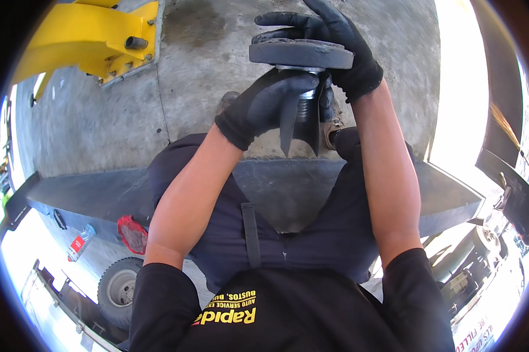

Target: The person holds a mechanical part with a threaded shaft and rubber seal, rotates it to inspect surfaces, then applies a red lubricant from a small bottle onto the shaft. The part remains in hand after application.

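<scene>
Round black pad [301, 54], thick, dark rubber look, held up in front of the person over the concrete floor [211, 58], seen nearly edge-on, flat faces up and down. Silver threaded stem [305, 107] runs down from its underside. 2 dark pointed flaps [287, 126] hang alongside the stem, 1 per side; they look like thin curved plates, though black on black makes it hard to be sure.

Both hands on the part, both in black gloves. Left hand [268, 98] closed around the stem just under the pad, thumb side up near the metal collar. Right hand [348, 47] against the pad's right edge and far side, fingers spread and extended, not wrapped tight.

Forearms bare, black short-sleeved shirt [335, 305] with yellow print, dark trousers [300, 252], knees apart over a dark ledge [94, 190]. Brown shoe [335, 124] just beyond the flaps.

Upper left: yellow steel base [109, 35] bolted to the floor. Lower left: red bag [133, 234], clear bottle [81, 242] with red label, tyre on a pale rim [120, 288]. Far right: straw broom [505, 126].
</scene>
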The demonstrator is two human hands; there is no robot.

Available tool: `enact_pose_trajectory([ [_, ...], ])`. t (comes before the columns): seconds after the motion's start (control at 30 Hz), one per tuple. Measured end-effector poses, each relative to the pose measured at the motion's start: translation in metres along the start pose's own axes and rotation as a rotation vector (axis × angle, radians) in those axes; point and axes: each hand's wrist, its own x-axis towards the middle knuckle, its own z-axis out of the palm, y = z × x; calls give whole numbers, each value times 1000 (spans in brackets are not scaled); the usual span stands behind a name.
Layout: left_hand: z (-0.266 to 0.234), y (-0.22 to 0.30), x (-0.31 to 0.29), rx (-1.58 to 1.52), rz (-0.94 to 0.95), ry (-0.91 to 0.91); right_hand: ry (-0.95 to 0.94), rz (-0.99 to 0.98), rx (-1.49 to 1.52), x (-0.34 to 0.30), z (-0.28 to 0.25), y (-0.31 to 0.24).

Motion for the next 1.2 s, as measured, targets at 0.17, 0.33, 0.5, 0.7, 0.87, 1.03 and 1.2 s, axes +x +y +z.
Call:
enact_pose_trajectory([
  [0.17, -14, -2, 10, 523, -10, 421, 472, -260, -685, 6, -17, 19],
  [0.33, -33, -15, 0, 239, 11, 488, 541, -300, -963, 12, -19, 32],
  [0.5, -16, 12, 2, 253, 87, 161, 355, -413, -283, 7, -44, 9],
  [0.7, 2, 2, 3, 43, 57, -66, -285, -189, 274, 10, -14, 21],
  [0.87, 6, 1, 2, 238, 65, 112, -151, -418, -36, 12, -23, 27],
  [1.03, 8, 8, 0, 523, 166, 364, 231, -476, -184, 11, -9, 22],
  [1.2, 1, 0, 7, 706, 213, 703, 594, -666, -832, 28, 4, 49],
])
